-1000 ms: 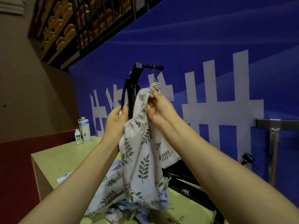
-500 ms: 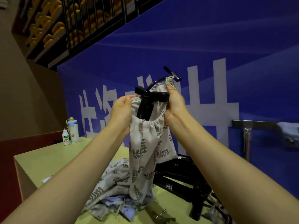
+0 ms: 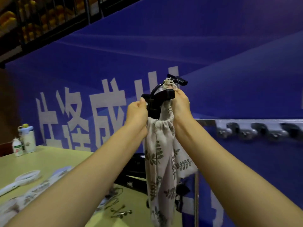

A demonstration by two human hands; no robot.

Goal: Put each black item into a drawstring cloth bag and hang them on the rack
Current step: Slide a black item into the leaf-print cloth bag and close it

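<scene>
Centre of frame: both hands are holding a drawstring cloth bag (image 3: 161, 154) up in front of the blue wall (image 3: 213, 54).

- Left hand (image 3: 136, 113) is gripping the gathered mouth of the bag on its left side, fingers curled, thumb lying against the black item.
- Right hand (image 3: 180, 104) is pinching the right side of the mouth, fingertips reaching up to the frayed drawstring knot (image 3: 168, 82).
- Black item (image 3: 158, 98) is sitting in the bag. Its upper part is sticking out above the cinched mouth, between the two hands, showing a curved arm and blocky ends. The rest is hiding inside the cloth.
- The leaf-printed bag is hanging straight down toward lower centre. Cannot tell whether its bottom is touching the table.

Right of frame: the rack (image 3: 246, 128), a metal rail with a row of hooks, is running along the wall, blurred. The bag is hanging left of the hooks, apart from them.

Lower left: a pale green table (image 3: 65, 161).

- More black items (image 3: 136, 167) are lying on it just behind the bag.
- More leaf-print cloth (image 3: 32, 192) is lying on it toward the corner of the frame.
- A white round-headed tool (image 3: 24, 177) is lying beside the cloth.
- Small metal pins (image 3: 121, 212) are lying near the table's near edge.

Far left: two bottles (image 3: 27, 140) are standing together on the table.
</scene>
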